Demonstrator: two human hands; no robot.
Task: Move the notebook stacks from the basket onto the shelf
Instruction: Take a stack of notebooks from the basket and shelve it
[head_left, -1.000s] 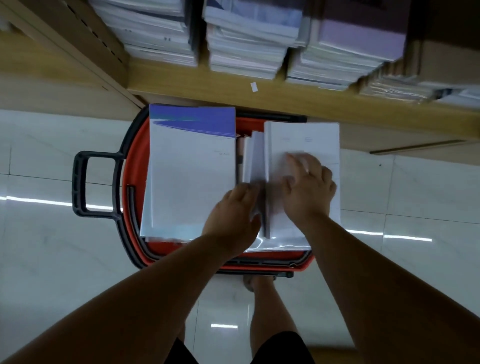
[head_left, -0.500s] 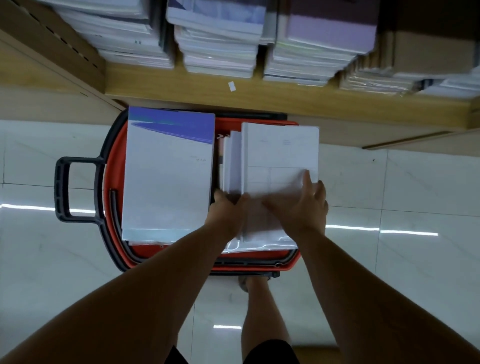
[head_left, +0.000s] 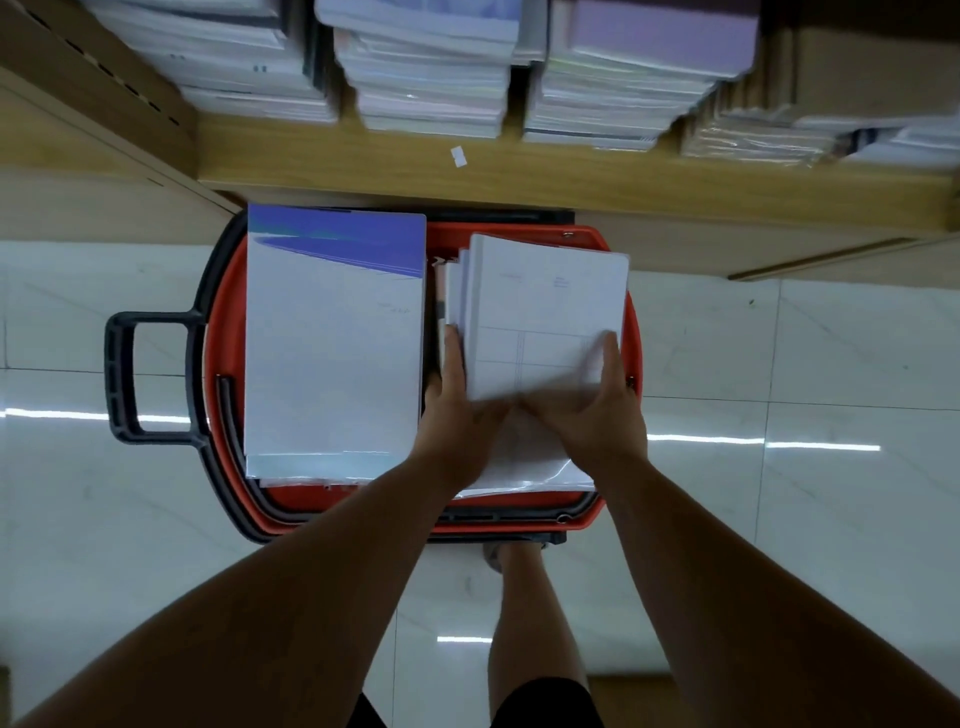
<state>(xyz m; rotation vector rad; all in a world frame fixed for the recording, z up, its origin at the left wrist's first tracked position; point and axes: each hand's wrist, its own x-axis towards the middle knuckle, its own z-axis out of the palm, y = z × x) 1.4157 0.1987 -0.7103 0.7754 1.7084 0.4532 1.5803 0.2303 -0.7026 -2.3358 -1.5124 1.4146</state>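
Partly blurred: left hand (head_left: 457, 415) and right hand (head_left: 592, 410) clasp notebook stack (head_left: 545, 312) in basket (head_left: 223, 312); its lower edge hidden.

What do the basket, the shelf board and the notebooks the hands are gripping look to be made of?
Basket: apparently moulded plastic, red body with black rim and handle, smooth, slightly glossy. Shelf board: wood or wood-look laminate, with yellowish grain and a matt face. Notebook stack: paper with pale card covers, page edges fanned; clear wrap seems to show at its near edge.

Glossy white tile floor (head_left: 779, 519); strip-light reflections (head_left: 753, 441)
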